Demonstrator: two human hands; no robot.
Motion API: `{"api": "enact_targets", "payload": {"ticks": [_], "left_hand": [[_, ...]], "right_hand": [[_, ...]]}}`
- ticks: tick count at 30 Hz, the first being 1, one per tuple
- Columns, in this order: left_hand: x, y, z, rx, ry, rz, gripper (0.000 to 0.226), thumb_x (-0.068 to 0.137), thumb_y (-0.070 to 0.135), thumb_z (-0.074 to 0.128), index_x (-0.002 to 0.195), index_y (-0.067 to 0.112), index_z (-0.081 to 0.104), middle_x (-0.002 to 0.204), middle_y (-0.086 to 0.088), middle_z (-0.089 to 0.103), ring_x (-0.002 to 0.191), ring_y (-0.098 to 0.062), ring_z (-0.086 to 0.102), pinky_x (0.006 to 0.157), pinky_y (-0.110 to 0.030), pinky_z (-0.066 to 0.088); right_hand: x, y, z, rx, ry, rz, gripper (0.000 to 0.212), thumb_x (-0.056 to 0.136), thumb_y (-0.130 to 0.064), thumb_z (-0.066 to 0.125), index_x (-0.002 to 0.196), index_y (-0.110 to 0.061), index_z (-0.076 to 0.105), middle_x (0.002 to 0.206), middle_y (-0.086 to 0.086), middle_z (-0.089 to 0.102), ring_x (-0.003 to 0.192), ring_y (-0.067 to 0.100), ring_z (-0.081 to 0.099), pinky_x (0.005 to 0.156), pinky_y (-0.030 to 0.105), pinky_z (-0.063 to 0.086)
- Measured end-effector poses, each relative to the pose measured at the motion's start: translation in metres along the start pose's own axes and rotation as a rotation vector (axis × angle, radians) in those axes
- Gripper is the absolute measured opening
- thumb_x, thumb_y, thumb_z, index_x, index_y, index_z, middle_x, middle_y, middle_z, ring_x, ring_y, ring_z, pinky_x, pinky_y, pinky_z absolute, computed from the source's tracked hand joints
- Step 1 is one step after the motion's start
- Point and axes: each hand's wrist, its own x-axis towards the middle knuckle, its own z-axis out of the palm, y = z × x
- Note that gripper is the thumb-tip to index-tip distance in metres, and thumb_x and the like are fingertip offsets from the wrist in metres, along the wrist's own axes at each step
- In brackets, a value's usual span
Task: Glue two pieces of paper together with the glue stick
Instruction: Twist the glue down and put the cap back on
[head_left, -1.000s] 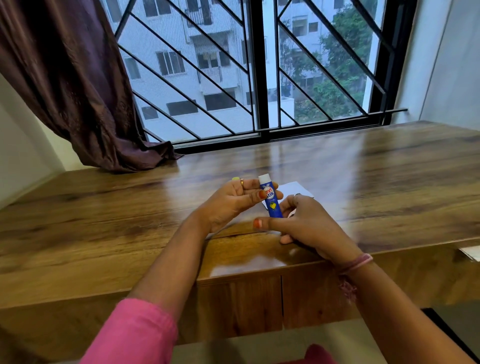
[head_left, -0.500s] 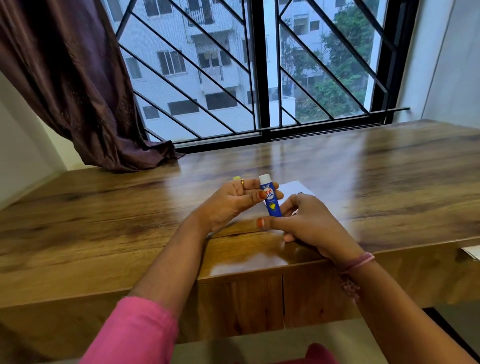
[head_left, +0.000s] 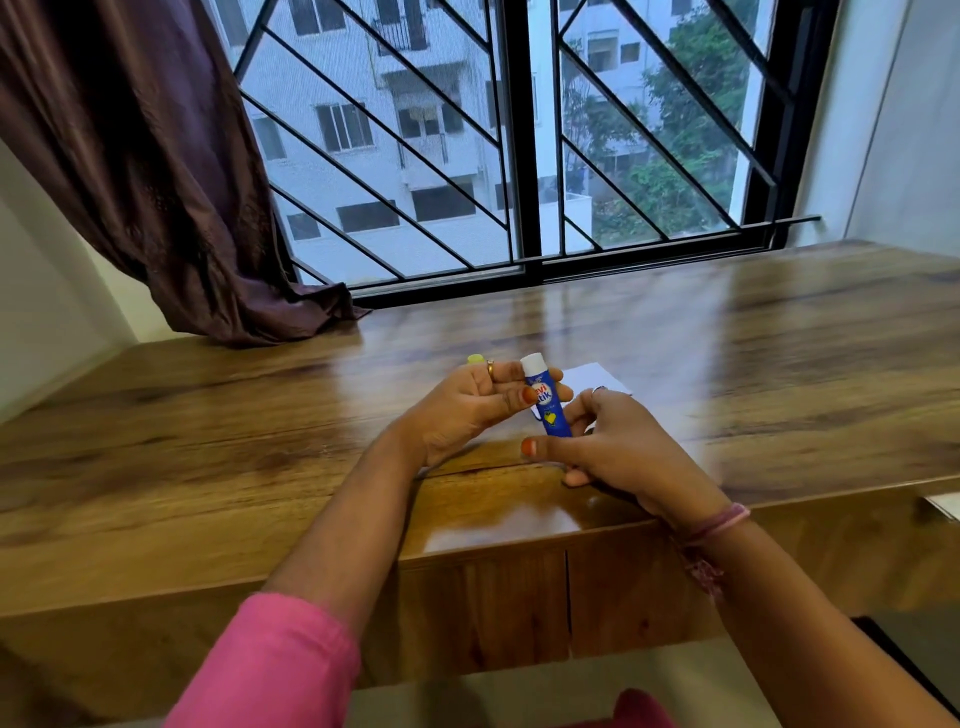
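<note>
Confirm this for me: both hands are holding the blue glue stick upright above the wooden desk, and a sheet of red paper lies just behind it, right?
Not quite. The paper behind the glue stick is white, not red, as the head view shows. The rest stands: the left hand and right hand both hold the blue stick upright above the wooden desk.

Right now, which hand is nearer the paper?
Right. The right hand is directly over the paper, holding the glue stick's base. The left hand grips the tube's upper part, just left of the sheet.
</note>
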Motion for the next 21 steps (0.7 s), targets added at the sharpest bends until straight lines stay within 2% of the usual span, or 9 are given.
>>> {"api": "enact_targets", "payload": {"ticks": [3,6,9,11,14,16,19,21], "left_hand": [[0.002,-0.001,0.001,-0.018,-0.012,0.008,0.027,0.089,0.013,0.056,0.113,0.018,0.067,0.112,-0.001,0.07,0.114,-0.013,0.06,0.09,-0.018,0.046],[0.0,0.0,-0.002,-0.039,0.007,0.008,0.027,0.087,0.018,0.058,0.112,0.02,0.069,0.113,-0.002,0.07,0.115,-0.014,0.059,0.092,-0.02,0.046],[-0.001,-0.001,-0.006,-0.036,0.037,0.002,0.029,0.086,0.017,0.058,0.115,0.015,0.065,0.112,-0.003,0.07,0.114,-0.015,0.06,0.092,-0.021,0.046],[0.0,-0.001,-0.004,-0.016,0.032,-0.002,0.029,0.086,0.014,0.058,0.115,0.014,0.064,0.111,-0.002,0.07,0.113,-0.015,0.061,0.091,-0.02,0.046],[0.0,-0.001,-0.002,0.031,0.053,0.015,0.032,0.084,0.015,0.061,0.116,0.014,0.063,0.114,-0.003,0.069,0.113,-0.017,0.061,0.09,-0.022,0.049],[0.002,0.0,-0.007,0.099,0.187,0.059,0.036,0.084,0.02,0.064,0.119,0.014,0.06,0.115,-0.004,0.069,0.108,-0.017,0.063,0.09,-0.028,0.051],[0.008,-0.001,-0.021,0.137,0.575,0.161,0.027,0.095,0.02,0.054,0.119,0.011,0.059,0.109,-0.004,0.066,0.092,-0.015,0.064,0.085,-0.031,0.053],[0.012,-0.007,-0.033,0.351,0.817,0.124,0.028,0.098,0.018,0.049,0.125,0.011,0.054,0.117,-0.007,0.061,0.099,-0.017,0.06,0.086,-0.03,0.049]], "right_hand": [[0.0,0.002,0.001,-0.037,0.052,-0.023,0.045,0.057,-0.039,0.088,0.079,-0.019,0.054,0.062,-0.006,0.064,0.045,0.009,0.064,0.044,0.016,0.046],[-0.002,0.0,0.0,0.02,-0.005,-0.049,0.046,0.057,-0.042,0.087,0.085,-0.019,0.059,0.058,-0.008,0.068,0.051,0.009,0.066,0.048,0.018,0.05],[-0.004,-0.001,-0.001,0.173,-0.065,-0.045,0.036,0.067,-0.029,0.084,0.093,-0.016,0.064,0.061,-0.007,0.07,0.055,0.006,0.065,0.05,0.019,0.052],[-0.004,0.0,-0.001,0.199,-0.058,-0.044,0.025,0.072,-0.019,0.081,0.091,-0.015,0.066,0.057,-0.005,0.069,0.053,0.005,0.063,0.049,0.019,0.052],[-0.003,0.0,0.0,0.223,-0.037,-0.046,0.019,0.075,-0.012,0.078,0.09,-0.013,0.067,0.057,-0.008,0.068,0.05,0.004,0.06,0.048,0.019,0.052],[-0.002,0.001,0.0,0.238,-0.017,-0.045,0.018,0.075,-0.01,0.078,0.089,-0.012,0.068,0.058,-0.008,0.068,0.049,0.004,0.059,0.046,0.018,0.051],[-0.001,0.002,0.001,0.247,0.001,-0.042,0.016,0.075,-0.007,0.077,0.087,-0.012,0.067,0.059,-0.006,0.068,0.047,0.004,0.057,0.045,0.018,0.05],[0.0,0.003,0.001,0.248,-0.002,-0.038,0.016,0.075,-0.007,0.077,0.087,-0.011,0.067,0.059,-0.006,0.068,0.047,0.004,0.057,0.045,0.018,0.049]]}}
